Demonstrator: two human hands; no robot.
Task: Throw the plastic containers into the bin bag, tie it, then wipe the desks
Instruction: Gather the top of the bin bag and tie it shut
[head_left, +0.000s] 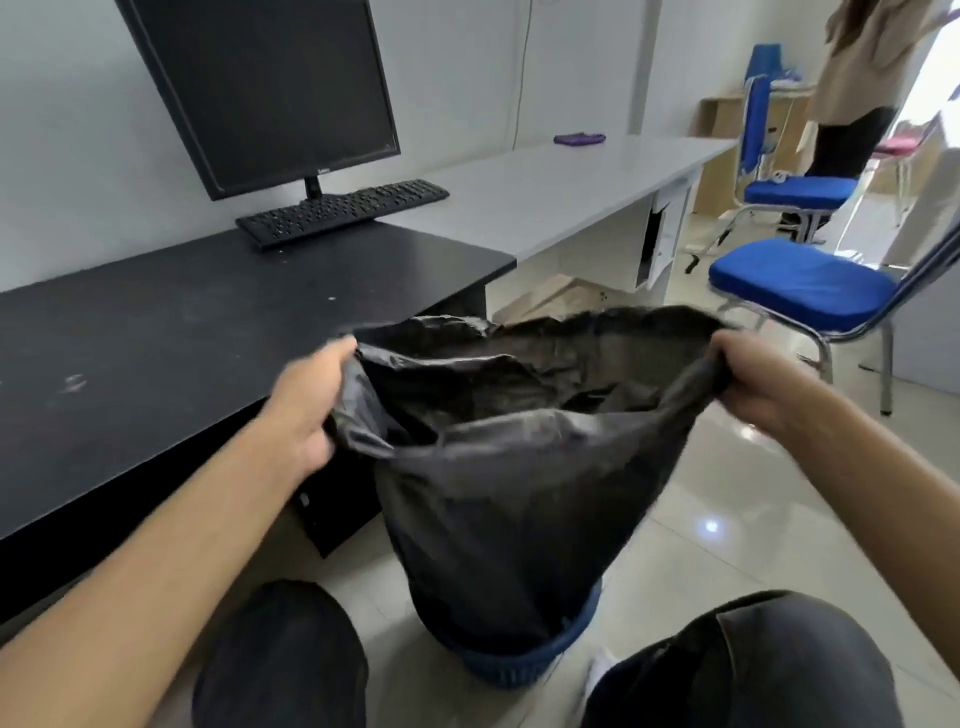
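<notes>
The crinkled black plastic bin bag (519, 467) stands on the tiled floor (727, 519) between the crouching person's knees. Its lower end sits in a low blue slatted plastic bin (519, 667). The mouth is pulled wide: the left hand (311, 395) grips a bunched fold of the rim on one side and the right hand (753, 379) grips the other, with the fingers of both hands curled round the plastic. From here I can't see any plastic containers inside, because the folds hide the bottom. My guess is that tying comes next.

Just beside the bag, on the left, runs a long black bench (182, 338), dusty and marked with pale smudges. A pale grey bench (545, 182) continues beyond it. A black keyboard (343, 208) and a dark flat monitor (260, 88) sit about where the two meet, and a crumpled purple cloth (579, 139) lies further along, near the wall. A blue padded chair with metal legs (800, 283) stands to the right.

The film looks thin and is stretched between the two grips, so a hard tug could tear the rim. Lifting the bag might drag the light bin up with it or tip it over. If the neck is gathered too loosely, the knot could slip open.
</notes>
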